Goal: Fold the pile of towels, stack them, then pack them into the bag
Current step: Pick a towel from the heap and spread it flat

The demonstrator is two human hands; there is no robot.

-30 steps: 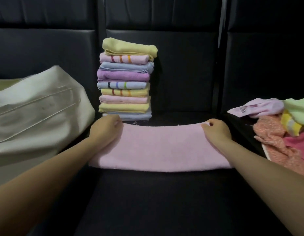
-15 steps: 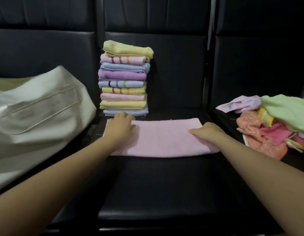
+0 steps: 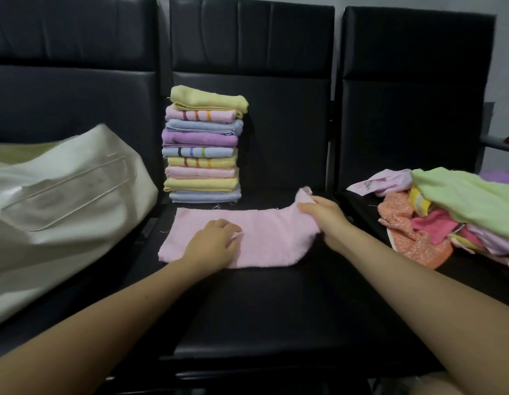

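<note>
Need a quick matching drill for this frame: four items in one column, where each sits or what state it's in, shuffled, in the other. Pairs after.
Items
1. pink towel
2. folded stack
3. white bag
4. unfolded pile

Places or states
A. heaped on the right-hand seat
B. slumped on the left-hand seat
C. upright against the middle backrest
D. flat on the middle seat, left hand pressing it, right hand lifting its right end

Pairs: 1-D, 2-C, 3-B, 4-A

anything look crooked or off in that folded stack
Mostly neat. The top yellow towel on the stack sits tilted and overhangs to the right, bulkier than the flat layers below it.
</note>
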